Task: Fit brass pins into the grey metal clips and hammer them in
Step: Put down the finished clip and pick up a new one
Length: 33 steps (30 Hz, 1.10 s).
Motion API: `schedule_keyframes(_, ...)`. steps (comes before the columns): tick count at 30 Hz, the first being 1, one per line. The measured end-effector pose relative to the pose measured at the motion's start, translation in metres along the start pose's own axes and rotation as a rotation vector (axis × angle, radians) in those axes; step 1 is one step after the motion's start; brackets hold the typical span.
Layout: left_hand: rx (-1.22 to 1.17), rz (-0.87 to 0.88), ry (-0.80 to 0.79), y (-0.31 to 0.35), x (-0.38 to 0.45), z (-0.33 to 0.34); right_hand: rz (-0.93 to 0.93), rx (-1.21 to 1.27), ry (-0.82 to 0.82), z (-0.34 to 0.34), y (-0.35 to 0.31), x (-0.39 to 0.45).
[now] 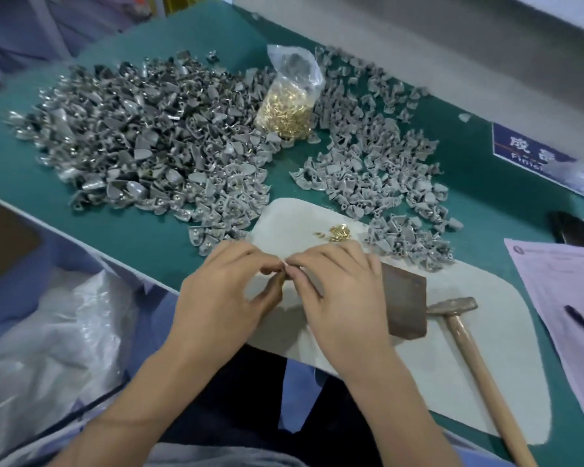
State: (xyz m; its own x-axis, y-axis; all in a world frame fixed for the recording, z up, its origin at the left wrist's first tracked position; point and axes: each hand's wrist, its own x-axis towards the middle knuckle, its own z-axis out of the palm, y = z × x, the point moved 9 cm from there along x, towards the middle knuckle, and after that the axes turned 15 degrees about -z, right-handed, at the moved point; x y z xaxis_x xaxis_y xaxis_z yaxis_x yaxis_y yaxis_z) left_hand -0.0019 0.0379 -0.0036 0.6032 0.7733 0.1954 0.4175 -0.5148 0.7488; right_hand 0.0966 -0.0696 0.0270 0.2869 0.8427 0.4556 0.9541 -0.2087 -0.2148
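My left hand (223,291) and my right hand (338,291) meet fingertip to fingertip above the white mat (469,365), pinching a small part (281,276) between them; fingers hide most of it, so I cannot tell whether it is a clip or a pin. Loose brass pins (336,230) lie on the mat just beyond my fingers. A clear bag of brass pins (289,102) stands at the back between two heaps of grey clips, a large left heap (132,136) and a right heap (378,156). The hammer (466,335) lies on the mat at right.
A brown metal block (405,301) sits on the mat under my right hand's edge. A pink paper with a pen (560,305) lies at far right, next to a dark object (568,227). A blue sign (526,148) lies behind. A plastic-lined bin (48,332) stands at left below the green table (149,230).
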Motion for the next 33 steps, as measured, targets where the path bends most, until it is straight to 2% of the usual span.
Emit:
schedule_keyframes(4, 0.068, -0.057, 0.04, -0.042, -0.001, -0.022, -0.071, 0.072, -0.065, 0.034, -0.026, 0.022)
schedule_keyframes(9, 0.148, -0.189, 0.079, -0.076, -0.004, -0.041, 0.035, 0.096, -0.231, 0.074, -0.036, 0.037)
schedule_keyframes(16, 0.111, -0.234, 0.05, -0.081, 0.002, -0.046, 0.069, 0.093, -0.242, 0.089, -0.038, 0.053)
schedule_keyframes(20, 0.062, -0.152, 0.055, -0.064, 0.005, -0.045, 0.058, 0.146, -0.145, 0.073, -0.035, 0.047)
schedule_keyframes(24, -0.023, -0.092, -0.046, -0.037, 0.012, -0.019, 0.099, 0.085, -0.019, 0.036, -0.007, 0.03)
schedule_keyframes(27, -0.061, -0.047, -0.158, -0.012, 0.027, 0.013, 0.203, 0.059, 0.074, 0.002, 0.031, 0.011)
schedule_keyframes(33, 0.12, -0.038, -0.256, 0.015, 0.075, 0.071, 0.409, -0.009, 0.202, -0.039, 0.099, -0.032)
